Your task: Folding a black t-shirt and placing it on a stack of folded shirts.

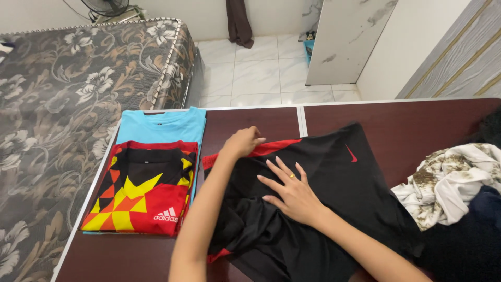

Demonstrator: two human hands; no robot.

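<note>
On the dark brown table (pixel 250 122), a black fabric shirt with red trim (pixel 339 177) is pressed flat by the right hand (pixel 292 190), fingers spread; its red edge is pinched by the left hand (pixel 242 142), beside folded shirts (pixel 148 177).

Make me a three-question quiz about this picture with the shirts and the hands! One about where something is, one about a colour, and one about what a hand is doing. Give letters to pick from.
1. Where is the folded pile of shirts?
A. left of the black shirt
B. on the bed
C. on the floor

2. What colour is the bottom shirt of the pile?
A. green
B. light blue
C. white

3. How is the right hand?
A. a fist
B. holding a hanger
C. flat, fingers spread

Answers:
A, the folded pile lies left of the black shirt on the table.
B, a light blue shirt shows underneath.
C, the right hand presses flat; the left hand pinches the red edge.
</note>
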